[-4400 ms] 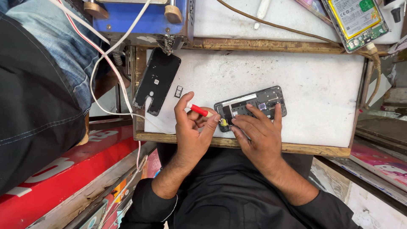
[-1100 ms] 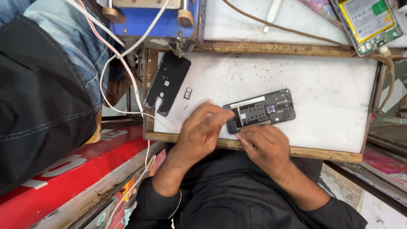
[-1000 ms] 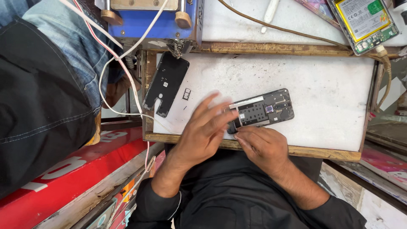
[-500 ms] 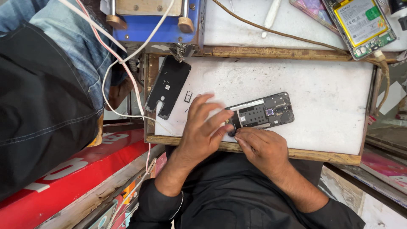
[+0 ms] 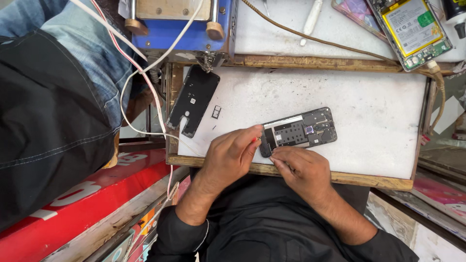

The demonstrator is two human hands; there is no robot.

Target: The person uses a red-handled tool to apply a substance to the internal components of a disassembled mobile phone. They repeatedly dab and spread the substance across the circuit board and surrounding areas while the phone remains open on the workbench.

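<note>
White table, wood-framed. Near edge: left hand pinches a red-handled tool; right hand fingers press the opened phone flat. Phone looks light, stiff, fragile inside, so grip its side edges. Farther left: black back cover.

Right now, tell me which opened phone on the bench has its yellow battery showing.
The opened phone at the top right corner, plugged into a braided cable, shows the yellow battery. The dark opened phone between the hands shows only black boards and shields.
</note>
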